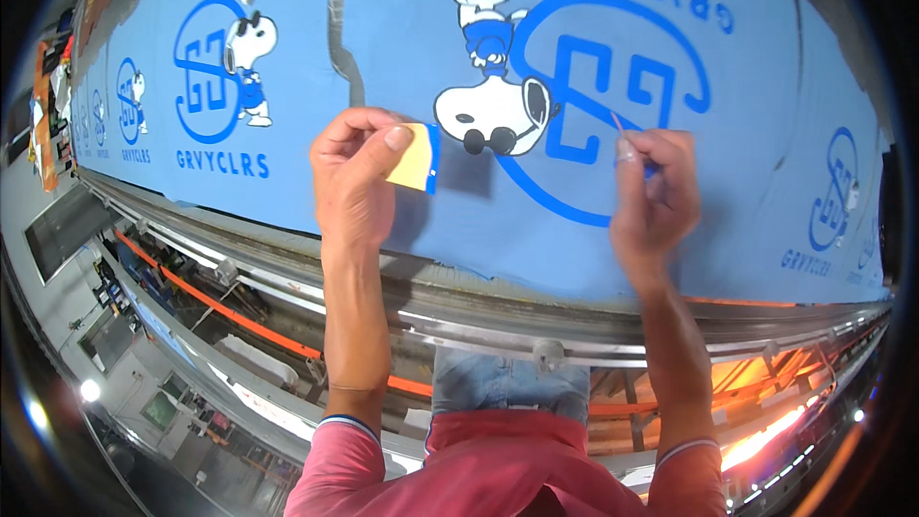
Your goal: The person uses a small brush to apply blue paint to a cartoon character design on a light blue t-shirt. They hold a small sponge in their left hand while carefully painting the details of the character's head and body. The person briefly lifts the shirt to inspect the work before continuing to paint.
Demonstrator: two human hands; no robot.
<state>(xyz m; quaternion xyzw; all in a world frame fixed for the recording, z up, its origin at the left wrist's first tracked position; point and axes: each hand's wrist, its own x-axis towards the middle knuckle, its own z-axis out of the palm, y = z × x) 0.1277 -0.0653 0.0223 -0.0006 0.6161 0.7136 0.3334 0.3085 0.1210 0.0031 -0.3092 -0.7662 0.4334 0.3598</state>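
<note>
My left hand (356, 168) pinches a small orange card (415, 158) with blue paint along its right edge, held just above the light blue fabric (402, 57). My right hand (656, 196) grips a thin stick-like tool (620, 126), its tip touching the blue printed emblem (603, 77) on the cloth. A white cartoon dog print (493, 110) lies between the two hands.
The same print repeats on fabric panels to the left (225, 67) and right (833, 191) along a long table. A metal rail (479, 311) edges the table in front of me. An orange bar (220, 311) runs below it, over machinery.
</note>
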